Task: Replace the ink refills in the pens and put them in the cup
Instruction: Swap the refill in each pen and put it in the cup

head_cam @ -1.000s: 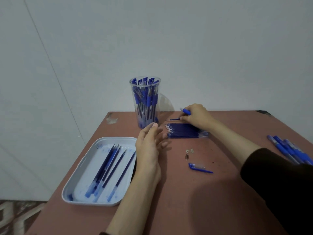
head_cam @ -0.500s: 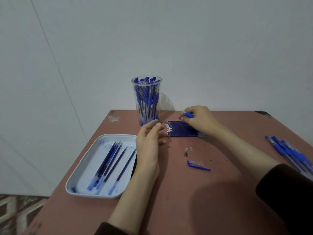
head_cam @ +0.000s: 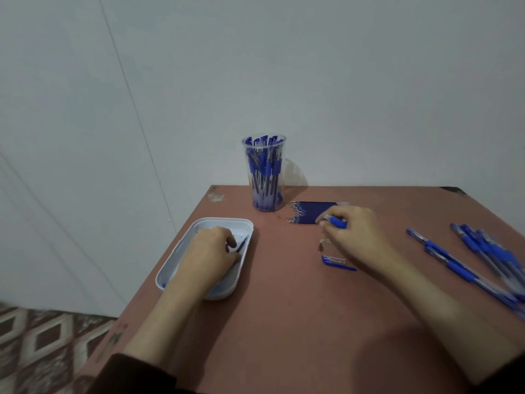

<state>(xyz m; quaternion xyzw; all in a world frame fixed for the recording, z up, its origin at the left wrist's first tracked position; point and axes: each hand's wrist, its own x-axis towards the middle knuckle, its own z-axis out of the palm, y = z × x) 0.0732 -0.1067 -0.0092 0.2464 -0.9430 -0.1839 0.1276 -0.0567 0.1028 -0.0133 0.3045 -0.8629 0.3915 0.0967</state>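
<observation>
A clear plastic cup [head_cam: 264, 177] full of blue pens stands at the back of the table. Just right of it lies a neat row of blue refills [head_cam: 308, 212]. My right hand [head_cam: 350, 231] rests at that row's near end, fingers shut on a blue pen barrel [head_cam: 336, 221]. My left hand [head_cam: 211, 255] is down inside the white tray [head_cam: 224, 223] at the left, covering the old refills there; one dark refill [head_cam: 243, 243] pokes out beside its fingers. Whether it grips that refill is hidden. A blue pen cap [head_cam: 336, 262] lies in front of my right hand.
Several blue pens [head_cam: 480, 260] lie at the right edge of the brown table [head_cam: 284, 322]. Small pen parts [head_cam: 324, 244] sit near the cap. A wall stands close behind the table; patterned floor shows at the lower left.
My left hand has moved left from beside the refill row into the tray. My right hand has drawn the pen barrel nearer, to the near end of the refill row.
</observation>
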